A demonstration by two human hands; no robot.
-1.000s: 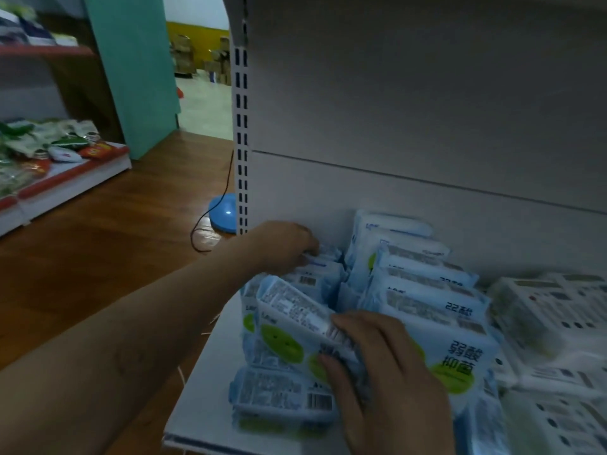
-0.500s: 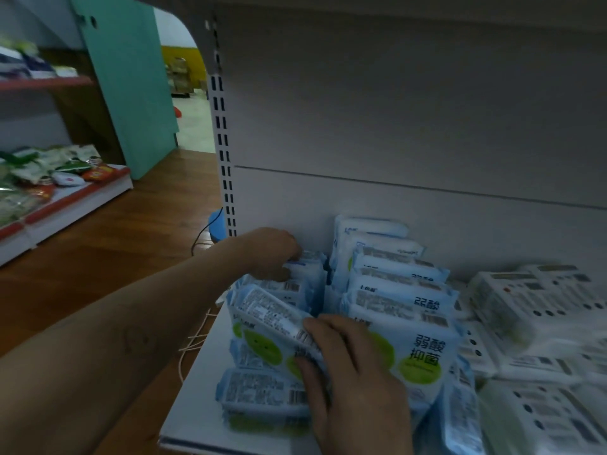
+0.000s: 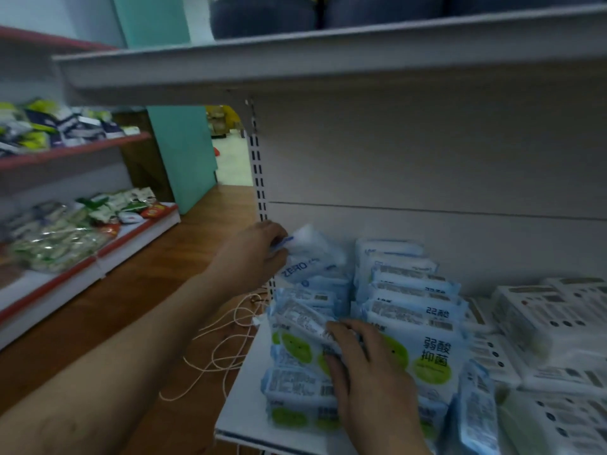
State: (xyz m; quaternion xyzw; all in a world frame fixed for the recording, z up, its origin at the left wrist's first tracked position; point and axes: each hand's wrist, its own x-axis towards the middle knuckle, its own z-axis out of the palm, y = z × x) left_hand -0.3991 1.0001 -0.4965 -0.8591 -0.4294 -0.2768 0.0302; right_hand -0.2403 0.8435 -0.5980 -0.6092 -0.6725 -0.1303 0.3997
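Head view, left hand (image 3: 253, 254) now lifting gripped wipes pack (image 3: 313, 257), right hand (image 3: 368, 372) flat on front packs (image 3: 295, 348)

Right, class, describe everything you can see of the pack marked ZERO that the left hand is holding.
The pack is a soft, slightly puffy pouch of glossy plastic, white and pale blue, with ZERO printed in blue along a slant. It is tilted and sits higher than the row of similar packs in the back left corner of the shelf, close to the grey back panel. The left hand grips its left end. Its finer print is too blurred to read.
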